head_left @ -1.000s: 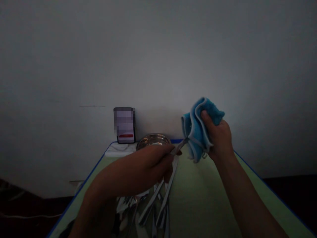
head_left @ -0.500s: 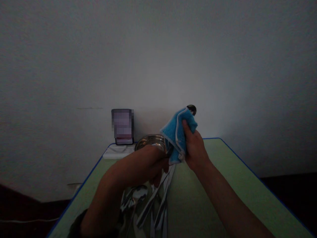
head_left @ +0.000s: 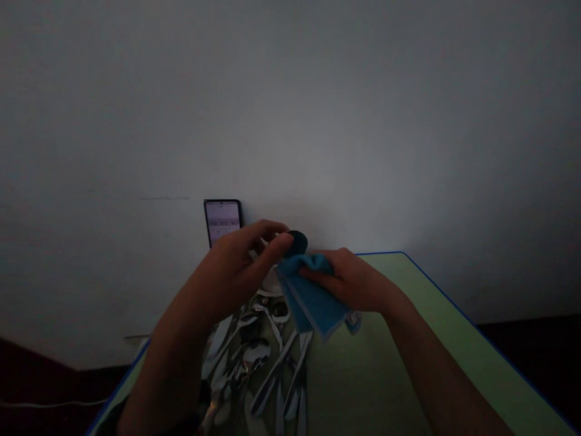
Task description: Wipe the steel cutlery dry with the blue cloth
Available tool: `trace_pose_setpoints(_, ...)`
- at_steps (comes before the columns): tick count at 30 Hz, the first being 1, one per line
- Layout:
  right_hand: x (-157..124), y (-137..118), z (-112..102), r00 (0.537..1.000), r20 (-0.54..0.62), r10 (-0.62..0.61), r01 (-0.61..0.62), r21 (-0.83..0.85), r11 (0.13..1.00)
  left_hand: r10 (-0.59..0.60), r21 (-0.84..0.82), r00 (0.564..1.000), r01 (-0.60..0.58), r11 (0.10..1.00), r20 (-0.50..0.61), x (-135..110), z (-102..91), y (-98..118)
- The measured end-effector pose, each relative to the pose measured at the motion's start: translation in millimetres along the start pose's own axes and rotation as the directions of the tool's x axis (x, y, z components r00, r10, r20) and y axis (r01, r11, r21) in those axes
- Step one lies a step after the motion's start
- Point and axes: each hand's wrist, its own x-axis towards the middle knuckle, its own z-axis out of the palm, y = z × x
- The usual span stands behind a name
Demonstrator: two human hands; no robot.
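My left hand is raised over the table with its fingers pinched on a spoon, whose dark bowl shows just past the fingertips. My right hand is closed on a folded blue cloth, which hangs down against the spoon. The two hands meet above the far middle of the green table. The spoon's handle is hidden by my fingers and the cloth.
A heap of several steel spoons and other cutlery lies on the table below my left arm. A phone leans upright against the white wall at the table's far edge. The table has a blue border.
Both hands came down and together. The cloth swung from upright in my right hand to hanging low. The spoon end now points up by my left fingertips, hiding the steel bowl behind.
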Motion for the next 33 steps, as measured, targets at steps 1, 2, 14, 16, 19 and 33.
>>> trace_pose_setpoints(1, -0.3, -1.3, 0.3, 1.000, 0.023, -0.003, 0.004, -0.033, 0.999, 0.002, 0.006, 0.999, -0.002, 1.000, 0.046, 0.3, 0.8, 1.8)
trace_pose_setpoints(2, -0.5, -2.1, 0.8, 0.999, 0.044, -0.004, 0.006, -0.063, 0.998, -0.003, 0.007, 0.995, 0.002, 1.000, 0.099, 0.6, 1.5, 2.9)
trace_pose_setpoints(14, -1.3, 1.6, 1.4, 0.973, 0.229, 0.012, -0.010, -0.009, 1.000, -0.042, 0.180, 0.975, 0.002, 0.984, 0.219, 4.2, 6.5, 4.0)
trace_pose_setpoints(16, -1.4, 2.2, 2.3, 0.982, 0.179, 0.055, -0.056, 0.002, 0.998, -0.044, 0.239, 0.986, 0.004, 0.971, 0.160, 4.9, 5.5, 3.0)
trace_pose_setpoints(19, -0.9, 2.4, 5.0, 0.992, -0.012, 0.123, -0.123, -0.088, 0.988, -0.057, 0.303, 0.995, 0.031, 0.953, 0.080, 5.5, 4.0, 1.5)
trace_pose_setpoints(33, -4.0, 7.1, -0.1, 0.979, 0.154, 0.133, -0.119, -0.099, 0.988, -0.101, 0.236, 0.966, 0.042, 0.971, 0.240, 6.9, 7.3, -7.5)
